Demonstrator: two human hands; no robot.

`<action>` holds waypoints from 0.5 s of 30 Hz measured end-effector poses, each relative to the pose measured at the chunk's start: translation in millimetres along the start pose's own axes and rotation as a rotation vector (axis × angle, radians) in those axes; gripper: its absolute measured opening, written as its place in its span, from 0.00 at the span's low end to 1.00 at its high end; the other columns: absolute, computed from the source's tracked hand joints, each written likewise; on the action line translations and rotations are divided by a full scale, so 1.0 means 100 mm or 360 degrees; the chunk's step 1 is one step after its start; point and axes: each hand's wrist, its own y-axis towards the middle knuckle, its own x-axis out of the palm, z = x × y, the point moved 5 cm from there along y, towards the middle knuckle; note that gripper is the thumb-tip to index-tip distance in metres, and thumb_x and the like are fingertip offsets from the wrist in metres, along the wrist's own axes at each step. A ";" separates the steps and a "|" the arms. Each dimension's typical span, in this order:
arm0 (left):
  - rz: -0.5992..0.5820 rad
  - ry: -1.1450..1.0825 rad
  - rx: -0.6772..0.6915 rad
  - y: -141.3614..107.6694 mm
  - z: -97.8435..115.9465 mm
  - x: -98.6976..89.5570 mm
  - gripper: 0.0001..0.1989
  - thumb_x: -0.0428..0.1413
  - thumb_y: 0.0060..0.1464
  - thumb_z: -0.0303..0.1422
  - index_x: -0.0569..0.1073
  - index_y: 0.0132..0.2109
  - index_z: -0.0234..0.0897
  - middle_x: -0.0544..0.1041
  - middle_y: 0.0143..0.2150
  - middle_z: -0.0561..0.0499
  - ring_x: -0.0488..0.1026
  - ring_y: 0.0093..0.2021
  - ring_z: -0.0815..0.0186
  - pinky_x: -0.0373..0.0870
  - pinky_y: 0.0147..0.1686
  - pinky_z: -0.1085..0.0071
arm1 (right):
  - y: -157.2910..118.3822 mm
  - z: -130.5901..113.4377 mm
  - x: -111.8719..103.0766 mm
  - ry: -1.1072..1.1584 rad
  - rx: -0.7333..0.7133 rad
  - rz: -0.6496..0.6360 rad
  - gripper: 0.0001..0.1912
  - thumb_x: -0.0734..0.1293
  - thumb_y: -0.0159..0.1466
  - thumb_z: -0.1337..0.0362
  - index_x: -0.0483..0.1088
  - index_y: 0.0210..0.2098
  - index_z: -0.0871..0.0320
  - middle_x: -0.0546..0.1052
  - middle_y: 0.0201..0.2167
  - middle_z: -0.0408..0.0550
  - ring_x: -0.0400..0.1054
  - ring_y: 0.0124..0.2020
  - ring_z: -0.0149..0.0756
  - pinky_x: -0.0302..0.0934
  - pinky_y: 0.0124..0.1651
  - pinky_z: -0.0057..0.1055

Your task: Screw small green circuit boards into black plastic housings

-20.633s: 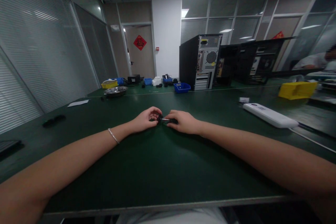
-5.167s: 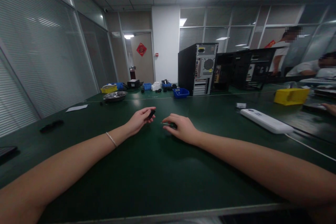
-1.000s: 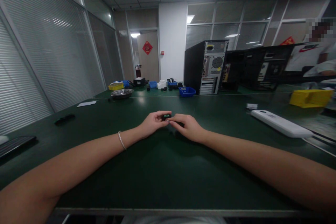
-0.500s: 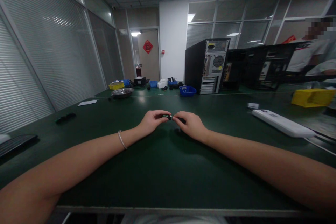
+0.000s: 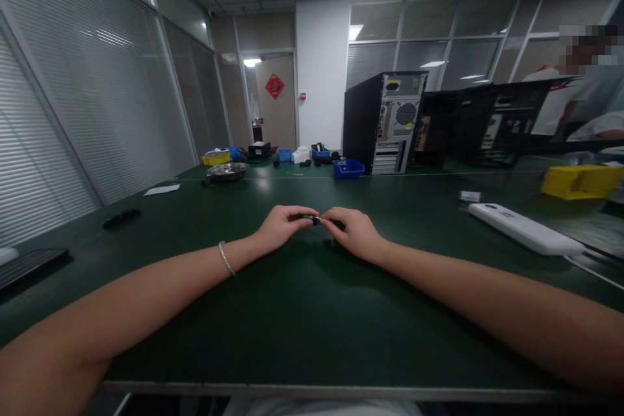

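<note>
Just above the green table (image 5: 312, 312), my two hands meet fingertip to fingertip. My left hand (image 5: 277, 226), with a silver bracelet at its wrist, pinches a small green and black part (image 5: 311, 218), perhaps a little circuit board. From the other side my right hand (image 5: 358, 234) closes thumb and fingers on a thin silver-coloured piece (image 5: 319, 219) that touches the green part. Most of that piece is covered by the fingers, so its kind is unclear.
A white power strip (image 5: 526, 229) with cables lies at right, near a yellow bin (image 5: 580, 182). Black computer towers (image 5: 385, 123) stand behind. A blue bin (image 5: 348, 169) and metal bowl (image 5: 227, 172) sit at the back. A keyboard (image 5: 32, 268) is at left; a person (image 5: 556, 104) is at far right.
My hands stay almost in place, still holding the small parts together. The person at far right has shifted slightly left.
</note>
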 end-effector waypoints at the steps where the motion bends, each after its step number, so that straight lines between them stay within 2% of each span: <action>1: 0.0006 -0.0044 -0.0030 0.00 -0.01 0.00 0.13 0.59 0.49 0.28 0.77 0.44 0.34 0.80 0.41 0.45 0.75 0.40 0.61 0.70 0.45 0.64 | 0.00 0.00 0.00 0.0010 -0.0003 -0.0001 0.12 0.59 0.66 0.60 0.73 0.40 0.53 0.77 0.36 0.46 0.69 0.37 0.36 0.59 0.36 0.28; 7: 0.0027 -0.0262 -0.0165 0.01 -0.06 0.02 0.14 0.60 0.48 0.27 0.77 0.44 0.32 0.80 0.39 0.46 0.76 0.37 0.64 0.70 0.44 0.66 | 0.00 -0.01 0.00 0.0028 0.0011 -0.0002 0.12 0.58 0.66 0.61 0.73 0.39 0.54 0.77 0.36 0.45 0.69 0.37 0.35 0.59 0.36 0.28; 15: 0.0061 -0.0258 -0.0175 0.02 -0.06 0.00 0.13 0.58 0.51 0.31 0.76 0.44 0.31 0.79 0.36 0.46 0.74 0.35 0.65 0.69 0.39 0.68 | 0.02 0.02 0.01 -0.0029 0.0066 -0.0001 0.12 0.58 0.66 0.60 0.73 0.39 0.54 0.77 0.36 0.45 0.69 0.36 0.36 0.58 0.35 0.28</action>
